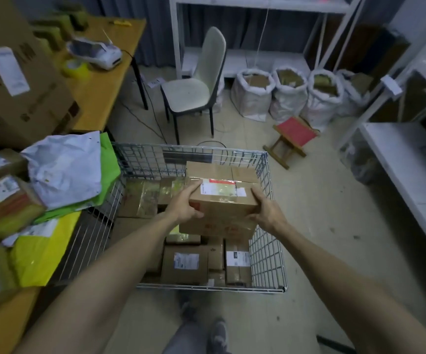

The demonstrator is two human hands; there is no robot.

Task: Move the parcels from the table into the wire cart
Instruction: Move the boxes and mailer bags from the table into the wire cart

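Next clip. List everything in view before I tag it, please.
wire cart: 1, grey, floor centre
held box: 1, brown, above cart
boxes in cart: several, brown, cart bottom
table: 1, yellow-topped, left
mailer bags: 3, white/green/yellow, table edge
large carton: 1, brown, table's far end
label printer: 1, white, table
tape roll: 1, yellow, beside printer
chair: 1, pale, behind cart
sacks: 4, white, rear floor
stool: 1, red-topped, right floor
shelving: white, rear and right
left hand: gripping box's left side
right hand: gripping box's right side

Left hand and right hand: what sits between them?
A cardboard box, gripped by the left hand and right hand over the wire cart, head view.
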